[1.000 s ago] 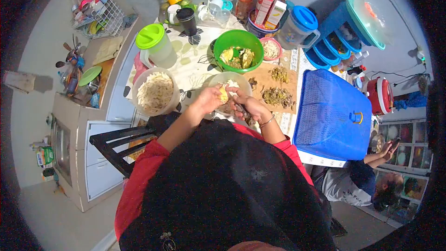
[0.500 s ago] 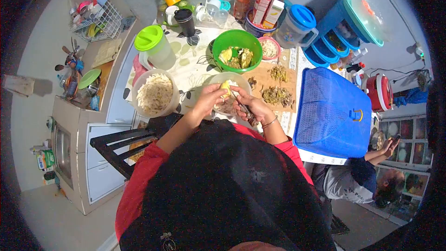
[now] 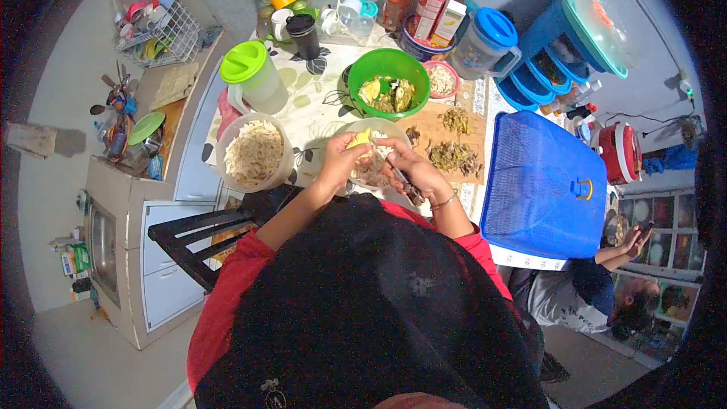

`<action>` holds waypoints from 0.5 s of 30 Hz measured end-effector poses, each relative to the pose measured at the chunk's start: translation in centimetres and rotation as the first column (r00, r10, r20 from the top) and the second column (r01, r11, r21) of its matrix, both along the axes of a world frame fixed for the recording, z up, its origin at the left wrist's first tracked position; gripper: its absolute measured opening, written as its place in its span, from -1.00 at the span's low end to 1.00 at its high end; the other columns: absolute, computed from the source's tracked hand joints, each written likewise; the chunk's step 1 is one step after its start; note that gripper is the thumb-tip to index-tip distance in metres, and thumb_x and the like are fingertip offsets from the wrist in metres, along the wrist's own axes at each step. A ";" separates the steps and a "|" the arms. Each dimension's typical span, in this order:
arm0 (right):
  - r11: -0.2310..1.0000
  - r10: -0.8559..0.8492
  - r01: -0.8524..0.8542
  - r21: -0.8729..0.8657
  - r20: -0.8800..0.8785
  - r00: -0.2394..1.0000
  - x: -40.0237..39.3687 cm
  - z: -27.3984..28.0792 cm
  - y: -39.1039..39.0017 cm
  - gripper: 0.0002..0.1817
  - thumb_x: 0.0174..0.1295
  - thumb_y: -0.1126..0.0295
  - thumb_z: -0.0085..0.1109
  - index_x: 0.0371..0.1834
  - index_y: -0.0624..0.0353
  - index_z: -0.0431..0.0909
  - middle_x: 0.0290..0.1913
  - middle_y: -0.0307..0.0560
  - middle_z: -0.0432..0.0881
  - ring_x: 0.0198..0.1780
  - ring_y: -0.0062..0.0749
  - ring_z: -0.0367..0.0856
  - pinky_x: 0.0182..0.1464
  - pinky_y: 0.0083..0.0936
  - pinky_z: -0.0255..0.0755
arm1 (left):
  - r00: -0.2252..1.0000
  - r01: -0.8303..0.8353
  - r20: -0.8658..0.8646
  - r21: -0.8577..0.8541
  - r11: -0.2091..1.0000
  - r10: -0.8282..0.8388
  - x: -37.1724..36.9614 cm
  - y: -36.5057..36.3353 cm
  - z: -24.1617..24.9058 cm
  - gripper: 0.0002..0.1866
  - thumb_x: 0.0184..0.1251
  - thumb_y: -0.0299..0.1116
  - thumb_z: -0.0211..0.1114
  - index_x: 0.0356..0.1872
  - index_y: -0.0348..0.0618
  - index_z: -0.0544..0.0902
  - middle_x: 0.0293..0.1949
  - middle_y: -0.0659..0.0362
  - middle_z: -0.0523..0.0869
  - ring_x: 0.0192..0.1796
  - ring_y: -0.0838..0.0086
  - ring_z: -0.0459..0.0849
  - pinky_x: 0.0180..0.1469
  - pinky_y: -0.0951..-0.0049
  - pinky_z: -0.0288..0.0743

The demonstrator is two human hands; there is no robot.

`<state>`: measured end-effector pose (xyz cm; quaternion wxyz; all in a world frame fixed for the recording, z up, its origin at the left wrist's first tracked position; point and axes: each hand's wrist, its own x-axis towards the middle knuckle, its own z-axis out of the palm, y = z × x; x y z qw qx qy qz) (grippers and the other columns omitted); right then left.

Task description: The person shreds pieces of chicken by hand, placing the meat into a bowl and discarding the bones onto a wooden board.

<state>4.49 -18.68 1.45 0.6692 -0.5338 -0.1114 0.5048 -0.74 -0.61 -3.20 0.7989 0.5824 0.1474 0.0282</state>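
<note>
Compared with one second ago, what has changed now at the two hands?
The left hand has moved the yellow piece slightly upward in the picture; the right hand, with the dark tool, has drawn a little rightward, away from it. Nothing was let go. The green bowl and blue cover stayed put.

Yellow piece point(image 3: 361, 138) now flatter in the left fingers point(image 3: 342, 147), farther from the right fingers point(image 3: 399, 156) than before.

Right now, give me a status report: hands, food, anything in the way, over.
Left hand pinching yellow piece. Right hand gripping dark-handled tool. Pale bowl below; nothing visibly blocking either hand.
</note>
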 end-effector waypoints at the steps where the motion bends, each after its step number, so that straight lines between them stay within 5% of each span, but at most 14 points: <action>1: 0.998 -0.026 0.030 0.057 -0.062 0.998 0.2 0.3 -0.2 -0.64 0.43 0.32 -0.21 0.28 -0.08 0.20 -0.48 -0.29 0.38 -0.67 -0.69 0.28 -0.69 -0.74 0.19 | 1.000 0.000 -0.011 0.012 1.000 0.000 0.1 0.2 -0.2 -0.78 0.16 -0.51 0.24 -0.15 -0.35 0.58 -0.30 0.16 0.67 -0.31 0.57 0.64 -0.27 0.59 0.52; 2: 0.992 -0.050 0.065 0.112 -0.124 0.991 0.4 0.4 -0.2 -0.64 0.43 0.33 -0.21 0.27 -0.08 0.20 -0.48 -0.30 0.38 -0.67 -0.69 0.27 -0.69 -0.73 0.20 | 1.000 0.002 -0.022 0.024 1.000 -0.001 0.2 0.4 -0.7 -0.78 0.16 -0.51 0.24 -0.16 -0.35 0.58 -0.30 0.16 0.67 -0.31 0.56 0.64 -0.27 0.59 0.52; 6: 0.990 0.109 -0.093 -0.108 0.150 0.983 0.8 -1.2 0.5 -0.63 0.42 0.35 -0.21 0.27 -0.10 0.18 -0.48 -0.28 0.38 -0.67 -0.66 0.30 -0.69 -0.72 0.24 | 0.998 -0.014 -0.069 -0.016 1.000 0.013 0.0 0.3 -0.7 -0.78 0.16 -0.52 0.23 -0.16 -0.36 0.58 -0.30 0.14 0.68 -0.32 0.53 0.65 -0.26 0.58 0.52; 9: 0.997 0.006 -0.003 -0.077 0.042 0.999 1.3 -1.7 0.8 -0.62 0.42 0.35 -0.20 0.28 -0.11 0.16 -0.48 -0.29 0.37 -0.66 -0.66 0.31 -0.69 -0.73 0.24 | 0.994 -0.088 -0.078 -0.095 0.992 0.080 0.5 0.6 -0.9 -0.79 0.14 -0.56 0.22 -0.18 -0.40 0.59 -0.31 0.14 0.67 -0.35 0.57 0.63 -0.28 0.63 0.52; 15: 0.991 0.074 -0.072 -0.113 0.016 0.997 0.9 -0.7 0.8 -0.61 0.42 0.33 -0.20 0.29 -0.13 0.15 -0.47 -0.27 0.38 -0.66 -0.66 0.28 -0.68 -0.71 0.19 | 0.999 -0.022 -0.034 -0.079 0.997 0.019 0.1 0.2 -0.5 -0.77 0.16 -0.53 0.20 -0.14 -0.36 0.56 -0.30 0.16 0.67 -0.30 0.57 0.63 -0.24 0.57 0.51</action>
